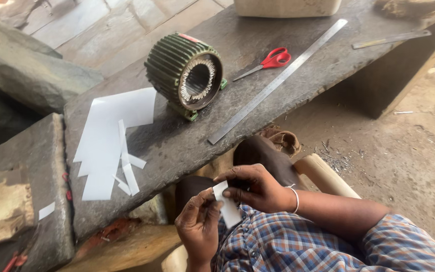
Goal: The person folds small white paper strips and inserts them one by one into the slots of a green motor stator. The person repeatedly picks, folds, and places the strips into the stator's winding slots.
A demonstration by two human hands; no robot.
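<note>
In the head view, a small white paper strip [227,204] is pinched at lower centre of the frame between the fingers of the left hand [199,226] and the right hand [259,189], both closed on it above a checked shirt. At upper centre, a green ribbed motor stator [185,73] is laid on its side on a dark stone slab [187,143], its windingless slots seen in the open bore and a small red label on its top edge. To its left, cut white paper sheets [107,141] are spread. Red-handled scissors [268,61] and a long steel ruler [278,80] are placed to the right.
</note>
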